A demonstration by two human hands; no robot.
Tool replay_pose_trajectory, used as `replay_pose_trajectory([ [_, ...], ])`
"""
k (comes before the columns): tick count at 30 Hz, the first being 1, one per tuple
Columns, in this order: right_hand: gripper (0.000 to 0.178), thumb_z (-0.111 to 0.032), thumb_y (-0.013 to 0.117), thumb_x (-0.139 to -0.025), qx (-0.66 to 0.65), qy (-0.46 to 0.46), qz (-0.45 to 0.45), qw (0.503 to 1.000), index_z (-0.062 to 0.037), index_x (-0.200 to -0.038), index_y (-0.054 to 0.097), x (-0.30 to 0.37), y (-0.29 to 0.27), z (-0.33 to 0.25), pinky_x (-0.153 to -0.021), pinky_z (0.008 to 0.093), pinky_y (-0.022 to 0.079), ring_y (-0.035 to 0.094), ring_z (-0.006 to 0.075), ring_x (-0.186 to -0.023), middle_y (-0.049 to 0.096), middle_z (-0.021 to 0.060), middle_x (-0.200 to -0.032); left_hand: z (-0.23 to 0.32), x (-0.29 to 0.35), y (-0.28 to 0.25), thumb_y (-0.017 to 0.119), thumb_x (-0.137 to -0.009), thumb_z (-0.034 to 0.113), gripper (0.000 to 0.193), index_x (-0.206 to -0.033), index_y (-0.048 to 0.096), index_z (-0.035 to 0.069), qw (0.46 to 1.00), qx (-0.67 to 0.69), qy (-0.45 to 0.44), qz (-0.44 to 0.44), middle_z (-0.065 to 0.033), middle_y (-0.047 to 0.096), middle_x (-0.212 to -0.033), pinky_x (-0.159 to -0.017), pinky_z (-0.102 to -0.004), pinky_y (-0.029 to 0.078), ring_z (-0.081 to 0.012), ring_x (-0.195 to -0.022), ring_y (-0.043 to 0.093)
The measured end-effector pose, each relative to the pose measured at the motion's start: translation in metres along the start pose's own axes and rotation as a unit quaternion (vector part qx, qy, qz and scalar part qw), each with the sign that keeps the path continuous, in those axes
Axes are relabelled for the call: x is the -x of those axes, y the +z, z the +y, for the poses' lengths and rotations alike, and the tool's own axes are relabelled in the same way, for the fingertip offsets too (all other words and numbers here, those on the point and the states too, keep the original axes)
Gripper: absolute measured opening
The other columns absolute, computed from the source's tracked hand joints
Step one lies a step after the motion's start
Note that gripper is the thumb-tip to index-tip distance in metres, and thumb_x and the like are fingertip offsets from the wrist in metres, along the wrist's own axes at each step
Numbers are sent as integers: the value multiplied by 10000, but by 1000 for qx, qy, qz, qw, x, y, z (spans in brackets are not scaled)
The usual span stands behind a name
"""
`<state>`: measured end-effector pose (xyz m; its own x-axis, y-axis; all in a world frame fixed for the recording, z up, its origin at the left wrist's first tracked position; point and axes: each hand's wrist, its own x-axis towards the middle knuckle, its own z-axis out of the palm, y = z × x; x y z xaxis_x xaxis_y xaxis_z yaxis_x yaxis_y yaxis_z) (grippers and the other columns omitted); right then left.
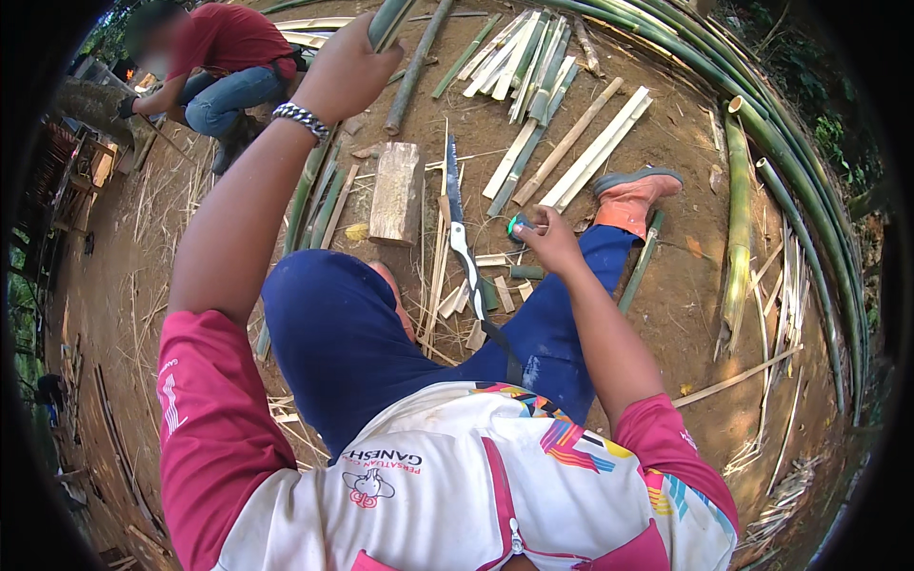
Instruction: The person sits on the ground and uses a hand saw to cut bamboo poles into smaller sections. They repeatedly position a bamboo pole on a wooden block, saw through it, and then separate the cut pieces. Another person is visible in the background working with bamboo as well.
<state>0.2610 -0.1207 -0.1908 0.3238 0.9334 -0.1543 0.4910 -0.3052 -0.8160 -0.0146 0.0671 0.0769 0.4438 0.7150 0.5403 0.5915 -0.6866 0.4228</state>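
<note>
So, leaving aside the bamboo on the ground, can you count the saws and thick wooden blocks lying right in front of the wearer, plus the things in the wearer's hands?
Saw: 1
Wooden block: 1
Held things: 2, a green bamboo piece in the left hand and a small green-and-dark item in the right hand
Total: 4

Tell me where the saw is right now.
In the head view, the saw lies near the middle, just right of the wooden block and left of the person's right hand.
</note>
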Motion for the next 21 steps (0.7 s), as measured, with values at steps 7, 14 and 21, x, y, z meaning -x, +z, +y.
replay_pose_trajectory([
  [7,622,-437,755,-853,201,66,-225,951,-13,-1294,637,-33,101,50,-989,428,506,647,380,-1147,674,238,-1226,-161,90,74,640,-885,173,369,-1202,590,-11,982,-45,-148,-107,-301,677,-1036,-884,-513,510,-472,-1014,640],
  [14,673,-302,761,-848,310,82,-253,913,-36,-1386,456,-33,175,65,-1036,474,477,585,408,-1203,561,240,-1318,-267,188,150,665,-849,122,348,-1168,584,8,926,-83,-300,-213,-299,682,-1053,-896,-521,517,-458,-1004,653],
  [21,656,-259,760,-856,326,150,-217,908,-35,-1356,400,-38,198,66,-1005,511,489,576,424,-1205,522,236,-1344,-299,225,201,687,-839,119,313,-1086,535,0,896,-96,-321,-291,-268,691,-995,-860,-526,530,-442,-961,672],
])
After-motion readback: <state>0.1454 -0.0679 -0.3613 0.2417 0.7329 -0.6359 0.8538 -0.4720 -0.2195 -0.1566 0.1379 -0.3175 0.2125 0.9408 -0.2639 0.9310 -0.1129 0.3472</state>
